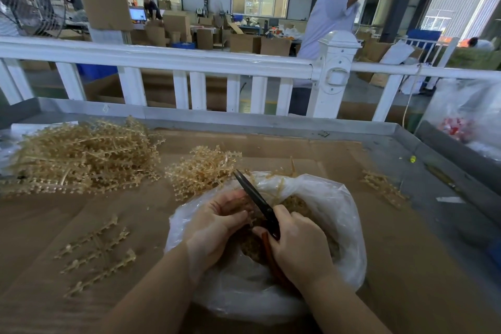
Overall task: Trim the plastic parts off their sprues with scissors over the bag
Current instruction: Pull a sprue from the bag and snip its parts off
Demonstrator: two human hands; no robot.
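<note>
Both hands are working right over the open bag (333, 198), which is sitting on the cardboard sheet (393, 266). Right hand (298, 244) is gripping the scissors (257, 199), fingers curled round the handles, blades pointing up and away from the bag, nearly closed. Left hand (217, 222) is pinching a sprue piece (250, 221) at the blades. Cut bits are lying inside the bag. Big sprue pile (81, 154) is sitting far left of the bag, smaller pile (200, 168) just behind it, loose sprues (100, 252) left of it.
</note>
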